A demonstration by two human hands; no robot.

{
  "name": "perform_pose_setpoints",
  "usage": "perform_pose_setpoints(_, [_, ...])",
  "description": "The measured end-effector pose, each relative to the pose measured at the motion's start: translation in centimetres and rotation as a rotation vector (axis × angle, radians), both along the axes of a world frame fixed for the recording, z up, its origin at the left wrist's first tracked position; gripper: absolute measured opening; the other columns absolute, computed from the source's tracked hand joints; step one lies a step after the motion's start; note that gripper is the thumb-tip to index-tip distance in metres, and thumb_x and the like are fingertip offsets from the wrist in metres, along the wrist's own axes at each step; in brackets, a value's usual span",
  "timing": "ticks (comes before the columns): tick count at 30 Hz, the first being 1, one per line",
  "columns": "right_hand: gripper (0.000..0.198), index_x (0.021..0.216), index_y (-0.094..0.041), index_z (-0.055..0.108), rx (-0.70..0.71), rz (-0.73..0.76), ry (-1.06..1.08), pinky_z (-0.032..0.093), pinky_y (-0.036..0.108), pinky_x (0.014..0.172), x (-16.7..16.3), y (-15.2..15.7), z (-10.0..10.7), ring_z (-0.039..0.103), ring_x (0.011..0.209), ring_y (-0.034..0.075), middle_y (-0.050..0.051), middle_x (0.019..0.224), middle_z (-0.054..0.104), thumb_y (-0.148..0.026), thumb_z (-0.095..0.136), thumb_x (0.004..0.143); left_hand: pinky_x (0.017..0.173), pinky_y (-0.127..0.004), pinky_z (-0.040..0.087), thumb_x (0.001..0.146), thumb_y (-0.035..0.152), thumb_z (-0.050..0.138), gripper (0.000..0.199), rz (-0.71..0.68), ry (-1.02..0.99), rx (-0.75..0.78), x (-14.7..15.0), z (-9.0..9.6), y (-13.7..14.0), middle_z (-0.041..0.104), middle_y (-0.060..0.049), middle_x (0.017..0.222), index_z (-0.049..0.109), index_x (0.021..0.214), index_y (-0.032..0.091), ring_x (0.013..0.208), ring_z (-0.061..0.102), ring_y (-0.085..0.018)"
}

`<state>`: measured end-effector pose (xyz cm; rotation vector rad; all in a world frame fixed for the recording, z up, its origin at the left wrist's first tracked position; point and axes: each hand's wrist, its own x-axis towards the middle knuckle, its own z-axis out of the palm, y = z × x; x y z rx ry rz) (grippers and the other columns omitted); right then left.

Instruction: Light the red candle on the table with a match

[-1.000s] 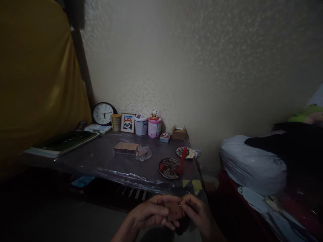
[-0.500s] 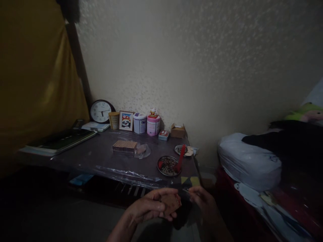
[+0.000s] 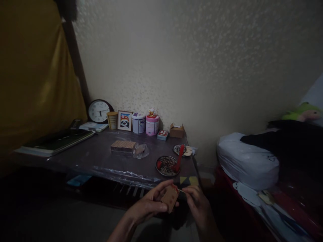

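Note:
My left hand (image 3: 148, 204) is closed around a small brown cardboard packet (image 3: 170, 197), thumb on its face and fingers behind it. Red tips, like match heads, line the packet's upper edge. Close by on the right, my right hand (image 3: 199, 203) pinches a thin pale stick (image 3: 181, 191) that reaches to the packet's top corner. Beyond the hands, a round metal plate (image 3: 166, 174) holds small dark and pale bits and a red spoon (image 3: 179, 159). A second plate (image 3: 176, 152) behind it carries several pale sticks (image 3: 188, 151).
On the plastic-covered table (image 3: 83, 151) lie a row of brown pieces (image 3: 123, 146) and a crumpled clear bag (image 3: 141, 151). A clock (image 3: 99, 111), cup (image 3: 112, 120), picture frame (image 3: 124, 121), tubs (image 3: 138, 123) and small open carton (image 3: 177, 130) stand along the wall.
My right hand has moved left, bringing the stick against the packet's edge. The packet is turned more upright in my left hand, and the view has shifted slightly.

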<state>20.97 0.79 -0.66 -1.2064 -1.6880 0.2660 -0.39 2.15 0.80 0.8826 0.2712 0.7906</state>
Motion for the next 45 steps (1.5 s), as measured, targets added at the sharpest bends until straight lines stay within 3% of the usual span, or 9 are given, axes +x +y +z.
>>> perform_pose_setpoints(4, [0.013,0.087,-0.025,0.063,0.064,0.004,-0.120,0.050,0.026,0.074,-0.12,0.04,-0.19,0.063,0.082,0.016,0.002,0.085,0.065,-0.020,0.051,0.085,0.083,-0.035,0.044,0.058,0.014,0.078,0.072,0.015,-0.017,0.029,0.05,-0.20,0.07,0.050,-0.009,0.129,0.052,0.124,0.029,0.102,0.061,-0.027])
perform_pose_setpoints(16, [0.015,0.090,-0.026,0.059,0.237,0.016,-0.186,0.050,0.023,0.072,-0.13,-0.02,0.04,0.063,0.079,0.013,0.000,0.083,0.063,-0.015,0.051,0.085,0.085,-0.036,0.042,0.060,0.017,0.078,0.074,0.009,0.016,0.109,0.19,-0.66,0.38,0.048,-0.007,0.130,0.049,0.126,0.032,0.105,0.059,-0.028])
perform_pose_setpoints(35, [0.010,0.089,-0.025,0.055,0.089,0.061,-0.191,0.047,0.021,0.072,-0.26,-0.21,-0.08,0.060,0.080,0.012,-0.001,0.083,0.059,-0.017,0.050,0.088,0.087,-0.036,0.041,0.062,0.015,0.077,0.072,0.009,0.019,0.103,0.19,-0.72,0.25,0.048,-0.007,0.131,0.049,0.126,0.032,0.105,0.059,-0.028])
perform_pose_setpoints(45, [0.012,0.095,-0.027,0.055,0.007,0.099,-0.196,0.049,0.022,0.071,-0.32,-0.07,-0.58,0.061,0.079,0.012,-0.001,0.086,0.062,-0.019,0.047,0.089,0.083,-0.033,0.043,0.055,0.019,0.082,0.071,0.028,0.000,0.060,0.51,-0.34,0.21,0.055,-0.006,0.123,0.055,0.120,0.032,0.100,0.061,-0.026])
